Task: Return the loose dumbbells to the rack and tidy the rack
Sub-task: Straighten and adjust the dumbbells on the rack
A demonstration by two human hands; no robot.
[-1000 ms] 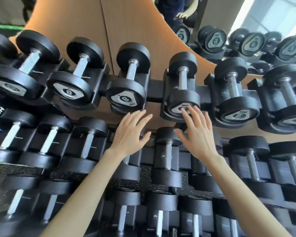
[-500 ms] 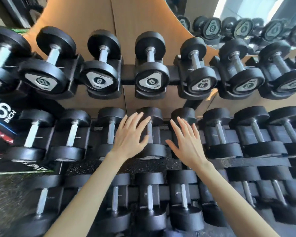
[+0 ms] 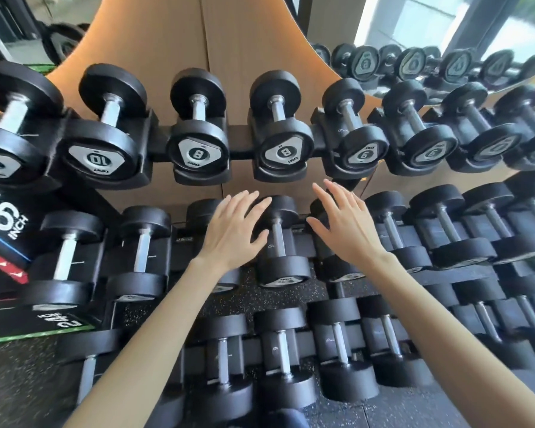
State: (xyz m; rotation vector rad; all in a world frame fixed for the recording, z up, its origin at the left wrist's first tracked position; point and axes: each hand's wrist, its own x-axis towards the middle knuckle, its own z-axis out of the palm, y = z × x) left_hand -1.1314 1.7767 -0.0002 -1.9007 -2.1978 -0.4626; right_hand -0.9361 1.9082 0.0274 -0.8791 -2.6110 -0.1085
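Lately both hands have dropped from the top tier of the black metal rack (image 3: pixel 240 140) to its middle tier. Left hand (image 3: pixel 232 230) splayed, empty. Between the hands, a black round-headed, chrome-handled dumbbell (image 3: pixel 280 242) sits cradled. Right hand (image 3: pixel 346 230) likewise splayed. Contact unclear, blurred. Probably straightening next.

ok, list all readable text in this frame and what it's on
"10", upside down: end cap of 10 dumbbell, top row.
"8": left 8 dumbbell.
"8": right 8 dumbbell.
"6", upside down: 6 dumbbell.
"16 INCH": box at left.
Brand words on caps, caps farther right, mirrored caps, print on box's lower edge: too blurred.
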